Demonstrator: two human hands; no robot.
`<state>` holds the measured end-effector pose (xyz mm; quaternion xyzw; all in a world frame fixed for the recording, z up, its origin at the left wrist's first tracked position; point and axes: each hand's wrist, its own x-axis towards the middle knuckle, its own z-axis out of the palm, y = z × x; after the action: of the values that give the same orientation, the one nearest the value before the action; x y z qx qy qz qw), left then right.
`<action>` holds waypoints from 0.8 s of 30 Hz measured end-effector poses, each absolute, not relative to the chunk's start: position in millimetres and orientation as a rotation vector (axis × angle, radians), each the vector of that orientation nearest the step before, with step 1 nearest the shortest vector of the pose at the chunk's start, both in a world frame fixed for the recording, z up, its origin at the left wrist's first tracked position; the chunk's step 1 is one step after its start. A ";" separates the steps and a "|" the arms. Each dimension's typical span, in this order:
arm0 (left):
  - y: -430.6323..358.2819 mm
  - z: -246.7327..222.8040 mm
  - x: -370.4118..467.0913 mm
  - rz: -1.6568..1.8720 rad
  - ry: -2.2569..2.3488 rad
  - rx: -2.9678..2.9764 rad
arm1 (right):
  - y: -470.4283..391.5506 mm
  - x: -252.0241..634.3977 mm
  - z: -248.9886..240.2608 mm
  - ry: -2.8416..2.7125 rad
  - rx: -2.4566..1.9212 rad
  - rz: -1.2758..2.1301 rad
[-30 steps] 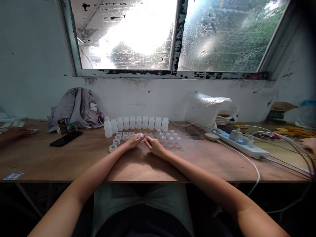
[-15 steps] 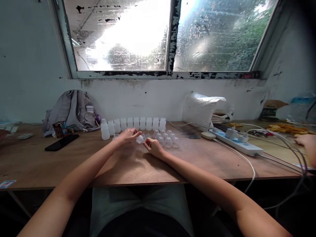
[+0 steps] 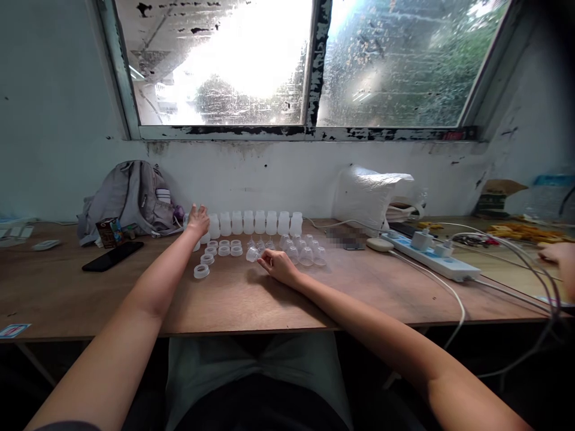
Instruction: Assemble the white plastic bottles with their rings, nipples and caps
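Note:
Frosted white bottles (image 3: 248, 222) stand in a row along the back of the table. At the row's left end is my left hand (image 3: 198, 220), fingers raised and apart, over bottles it partly hides. My right hand (image 3: 275, 263) rests on the wood, its fingertips pinched on a small clear piece (image 3: 253, 254). White rings (image 3: 202, 272) lie in short rows between my hands. To the right of my right hand, clear domed caps (image 3: 306, 257) stand in rows. Some small clear parts lie just behind its fingers.
A grey backpack (image 3: 132, 200), small box (image 3: 109, 232) and black phone (image 3: 113, 256) are at the left. At the right are a white bag (image 3: 359, 197), power strip (image 3: 431, 257), loose cables and another person's hand (image 3: 554, 252).
My left hand has moved left and back from the middle to the bottles, uncovering the rings. My right hand has hardly moved and still pinches the clear piece.

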<state>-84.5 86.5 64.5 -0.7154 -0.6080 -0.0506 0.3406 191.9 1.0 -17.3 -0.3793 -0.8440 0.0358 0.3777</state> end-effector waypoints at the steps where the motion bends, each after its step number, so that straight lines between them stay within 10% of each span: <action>1: 86.0 63.2 -86.4 -0.132 -1.563 -1.864 | 1.1 191.8 -17.3 -2.159 -0.970 0.091; 24: 16.0 67.1 -21.5 -0.726 -0.886 -2.220 | 2.1 200.7 -6.3 -1.801 -1.024 0.098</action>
<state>-21.5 16.0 67.1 -0.8432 -0.3365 -0.2757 0.3160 200.7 2.1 -6.3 -0.4250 -0.7475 0.0407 0.5088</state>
